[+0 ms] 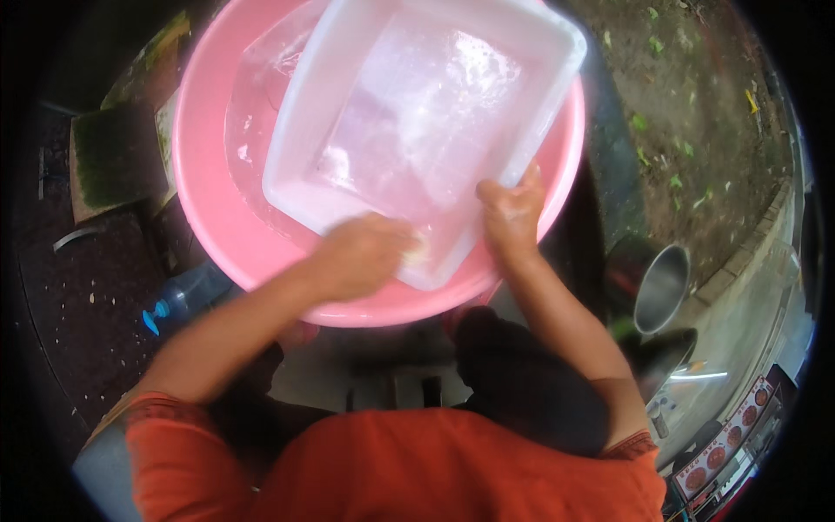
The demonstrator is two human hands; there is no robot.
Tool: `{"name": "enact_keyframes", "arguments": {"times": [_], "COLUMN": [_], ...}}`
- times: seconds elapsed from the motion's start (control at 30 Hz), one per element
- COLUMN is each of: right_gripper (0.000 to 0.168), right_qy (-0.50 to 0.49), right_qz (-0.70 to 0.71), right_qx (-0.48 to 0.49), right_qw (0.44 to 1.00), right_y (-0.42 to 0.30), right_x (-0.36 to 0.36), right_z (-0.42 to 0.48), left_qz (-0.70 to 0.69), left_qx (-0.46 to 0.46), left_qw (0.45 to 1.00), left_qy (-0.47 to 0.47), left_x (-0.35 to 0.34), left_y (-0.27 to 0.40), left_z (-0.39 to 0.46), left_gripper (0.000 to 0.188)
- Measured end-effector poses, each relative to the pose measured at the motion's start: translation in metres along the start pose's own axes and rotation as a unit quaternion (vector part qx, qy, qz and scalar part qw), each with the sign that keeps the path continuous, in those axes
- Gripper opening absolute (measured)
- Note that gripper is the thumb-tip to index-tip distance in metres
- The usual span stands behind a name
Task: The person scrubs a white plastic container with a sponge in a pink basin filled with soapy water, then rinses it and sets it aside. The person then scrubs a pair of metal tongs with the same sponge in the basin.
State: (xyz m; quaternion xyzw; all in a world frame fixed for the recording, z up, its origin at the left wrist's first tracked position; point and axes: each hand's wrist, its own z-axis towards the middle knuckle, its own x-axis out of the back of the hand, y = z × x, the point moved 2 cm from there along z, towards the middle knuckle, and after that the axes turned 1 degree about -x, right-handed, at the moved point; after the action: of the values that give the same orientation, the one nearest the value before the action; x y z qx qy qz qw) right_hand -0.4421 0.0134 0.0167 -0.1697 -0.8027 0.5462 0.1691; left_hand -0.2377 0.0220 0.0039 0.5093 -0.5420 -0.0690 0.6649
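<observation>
A white translucent plastic tub (297,160) lies tilted inside a large round pink plastic basin (196,130). Wet, shiny patches show on the tub's floor. My right hand (513,212) grips the tub's right rim near its lower corner, thumb on the inner side. At the tub's near end, my left hand (368,258) is blurred by motion. Its fingers close around a small pale scrubbing pad or cloth (415,251), pressed near the corner; its exact kind is unclear. Clear water (251,147) covers the basin floor left of the tub.
A clear plastic bottle with a blue pump top (189,290) lies left of the basin, near a dark panel (98,313) with a handle. To the right are a metal pot (662,290) and bare soil (678,117). A food-picture sign (724,437) stands lower right.
</observation>
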Motion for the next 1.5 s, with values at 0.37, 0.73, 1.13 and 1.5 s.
{"name": "enact_keyframes", "arguments": {"times": [0.37, 0.73, 1.13, 1.5], "right_gripper": [0.042, 0.041, 0.044, 0.050], "right_qy": [-0.024, -0.021, -0.026, -0.028], "right_qz": [0.000, 0.002, -0.001, -0.045], "right_qx": [0.014, 0.042, 0.017, 0.089], "right_qw": [1.000, 0.999, 1.000, 0.995], "right_y": [0.005, 0.003, 0.001, 0.009], "right_x": [0.005, 0.001, 0.004, 0.003], "right_z": [0.003, 0.003, 0.006, 0.009], "left_qz": [0.095, 0.047, 0.136, 0.034], "left_qx": [0.042, 0.037, -0.068, 0.061], "left_qw": [0.994, 0.998, 0.986, 0.998], "left_qy": [-0.031, 0.006, 0.070, 0.006], "left_x": [-0.010, -0.017, -0.012, -0.020], "left_y": [-0.003, -0.004, -0.009, -0.010], "left_z": [0.011, 0.019, -0.013, 0.031], "left_gripper": [0.030, 0.029, 0.030, 0.028]}}
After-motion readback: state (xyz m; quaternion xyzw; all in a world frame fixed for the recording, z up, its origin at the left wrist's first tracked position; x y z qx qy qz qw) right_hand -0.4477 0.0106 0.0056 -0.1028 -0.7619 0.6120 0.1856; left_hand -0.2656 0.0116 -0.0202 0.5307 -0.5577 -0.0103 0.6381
